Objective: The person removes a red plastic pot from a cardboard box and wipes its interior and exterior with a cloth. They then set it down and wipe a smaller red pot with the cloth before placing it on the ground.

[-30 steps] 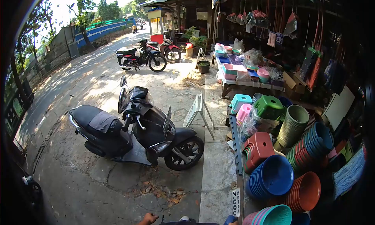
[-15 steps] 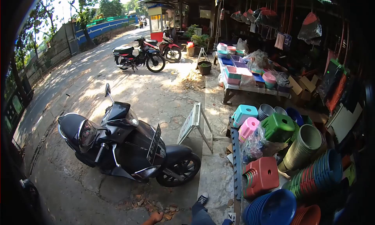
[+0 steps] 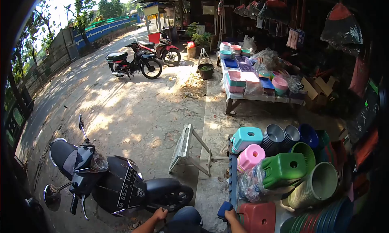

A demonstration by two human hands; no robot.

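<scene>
My left hand (image 3: 161, 213) is at the bottom middle, low beside the front wheel of a parked black scooter (image 3: 117, 184). Its fingers are curled closed, and whatever they may hold is hidden. Farther right, my right hand (image 3: 231, 216) grips a small dark blue folded item (image 3: 223, 209), cloth-like, whose kind I cannot make out. That hand is close to a reddish-brown plastic stool (image 3: 259, 217) at the edge of the goods. Between the two hands my bent knee (image 3: 187, 215) shows.
Along the right stand a green stool (image 3: 284, 169), a pink stool (image 3: 251, 157), a turquoise stool (image 3: 246, 139) and stacked buckets (image 3: 318, 184). A folding sign (image 3: 182, 150) stands ahead. Beyond are a goods table (image 3: 259, 96) and two parked motorbikes. Packed brooms hang at upper right.
My view has moved forward, bringing the sign and stools nearer. Both forearms now show; the left hand has come up from the bottom edge, and the right hand with the blue item has come into sight.
</scene>
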